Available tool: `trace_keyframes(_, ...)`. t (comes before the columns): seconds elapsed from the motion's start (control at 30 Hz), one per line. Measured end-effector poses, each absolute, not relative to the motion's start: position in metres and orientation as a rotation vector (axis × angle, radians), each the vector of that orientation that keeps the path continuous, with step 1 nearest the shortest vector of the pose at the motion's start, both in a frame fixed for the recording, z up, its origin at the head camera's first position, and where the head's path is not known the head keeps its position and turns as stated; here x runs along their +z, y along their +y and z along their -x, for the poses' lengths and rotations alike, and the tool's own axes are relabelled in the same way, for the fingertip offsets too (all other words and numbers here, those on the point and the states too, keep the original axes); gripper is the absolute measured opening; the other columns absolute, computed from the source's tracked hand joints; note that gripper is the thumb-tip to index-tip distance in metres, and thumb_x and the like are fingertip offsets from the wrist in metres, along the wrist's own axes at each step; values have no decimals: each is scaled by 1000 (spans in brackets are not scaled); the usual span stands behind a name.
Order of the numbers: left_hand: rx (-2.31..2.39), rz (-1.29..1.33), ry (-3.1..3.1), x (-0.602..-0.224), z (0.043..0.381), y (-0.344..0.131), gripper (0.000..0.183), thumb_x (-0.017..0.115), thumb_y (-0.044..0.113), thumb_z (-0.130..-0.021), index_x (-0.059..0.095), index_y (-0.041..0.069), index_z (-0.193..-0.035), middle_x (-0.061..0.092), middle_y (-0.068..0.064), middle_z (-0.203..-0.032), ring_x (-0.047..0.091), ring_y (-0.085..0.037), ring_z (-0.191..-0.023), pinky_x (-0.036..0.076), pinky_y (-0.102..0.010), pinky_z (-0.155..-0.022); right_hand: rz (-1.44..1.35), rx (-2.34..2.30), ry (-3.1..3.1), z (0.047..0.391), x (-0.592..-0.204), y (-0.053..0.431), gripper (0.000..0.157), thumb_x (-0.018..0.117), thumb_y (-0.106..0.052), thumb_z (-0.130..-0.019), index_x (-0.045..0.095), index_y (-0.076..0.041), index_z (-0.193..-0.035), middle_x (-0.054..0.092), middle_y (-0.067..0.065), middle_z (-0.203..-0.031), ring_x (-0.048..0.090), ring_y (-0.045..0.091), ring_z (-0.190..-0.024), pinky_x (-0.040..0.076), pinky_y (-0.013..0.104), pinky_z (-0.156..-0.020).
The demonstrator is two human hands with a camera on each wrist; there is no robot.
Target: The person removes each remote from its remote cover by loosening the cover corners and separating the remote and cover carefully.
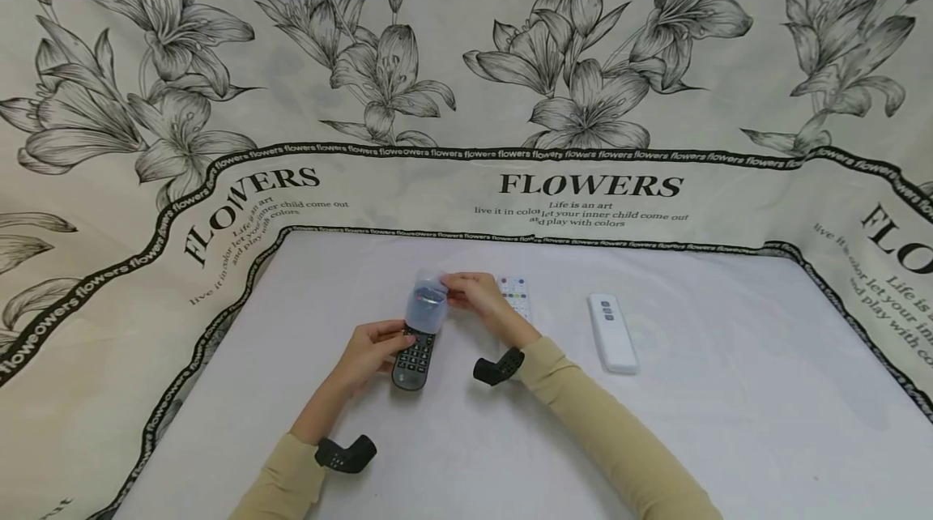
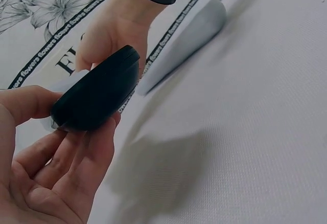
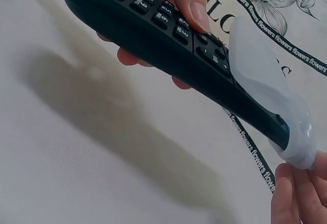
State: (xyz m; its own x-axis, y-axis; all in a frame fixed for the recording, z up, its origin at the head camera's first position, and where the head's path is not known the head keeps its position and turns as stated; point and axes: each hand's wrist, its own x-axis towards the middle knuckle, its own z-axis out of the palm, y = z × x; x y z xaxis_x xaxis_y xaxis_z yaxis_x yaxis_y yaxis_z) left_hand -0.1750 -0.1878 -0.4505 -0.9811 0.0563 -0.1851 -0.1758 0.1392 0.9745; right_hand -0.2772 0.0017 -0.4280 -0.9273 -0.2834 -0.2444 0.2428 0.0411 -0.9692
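Observation:
A black remote control [image 1: 413,362] is held up off the white tabletop, its dark keypad facing upward. My left hand [image 1: 368,354] grips it by the side, thumb on the front and fingers underneath. A translucent, pale bluish-white sleeve [image 1: 426,308] covers the remote's far end, while the keypad half stays bare. At the sleeve's far edge, my right hand [image 1: 477,297] pinches the soft material between thumb and fingers. In the right wrist view, the sleeve [image 3: 255,65] stands loosely away from the key side and wraps the remote's tip.
A white remote with coloured buttons [image 1: 519,301] lies partly hidden behind the right hand. Farther right, a white remote with a few grey buttons [image 1: 615,338] rests on the white cloth [image 1: 692,423]. A flower-printed curtain [image 1: 408,188] borders the table's back and sides.

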Motion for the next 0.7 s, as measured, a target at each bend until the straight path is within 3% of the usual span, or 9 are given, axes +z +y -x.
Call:
trace_keyframes(0.23,1950,77,2213,-451,174,-191,48,63,12,-89,52,-9,-131,68,-20,-114,63,-5,-72,52,-21,-55,23,-1939,1961,281,-428,-1,31,60,-10,-93,61,8,-118,67,3,-92,61,6,-75,55,21,-77)
trace_keyframes(0.7,1936,68,2223,-455,173,-190,48,63,11,-88,52,-11,-130,66,-23,-117,63,-5,-72,51,-21,-54,62,-1898,2045,288,-428,-4,33,61,-13,-93,62,9,-117,68,5,-95,61,5,-77,55,24,-78)
